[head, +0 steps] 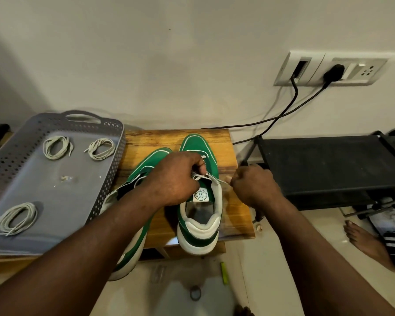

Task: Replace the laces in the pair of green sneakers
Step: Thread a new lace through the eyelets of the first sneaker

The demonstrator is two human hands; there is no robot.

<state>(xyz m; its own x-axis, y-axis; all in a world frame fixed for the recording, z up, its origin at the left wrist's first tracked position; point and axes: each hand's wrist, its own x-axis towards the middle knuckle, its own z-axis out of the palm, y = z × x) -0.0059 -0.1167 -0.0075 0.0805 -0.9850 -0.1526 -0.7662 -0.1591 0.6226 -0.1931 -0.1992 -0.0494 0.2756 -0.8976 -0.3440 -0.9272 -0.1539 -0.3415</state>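
Observation:
Two green sneakers with white soles stand on a small wooden table [228, 195], toes toward the wall. My left hand [176, 176] sits over the tongue of the right sneaker [197, 144] and pinches its white lace [214, 179] near the top eyelets. My right hand [252, 185] is just right of that shoe, fingers curled round the lace's other end, which is stretched taut. The left sneaker [153, 156] lies partly under my left forearm.
A grey perforated tray [27, 169] at left holds three coiled white laces. A black shoe rack [324, 165] stands at right. Black cables run from a wall socket [328, 69] behind the table. A bare foot [365, 242] rests on the floor at lower right.

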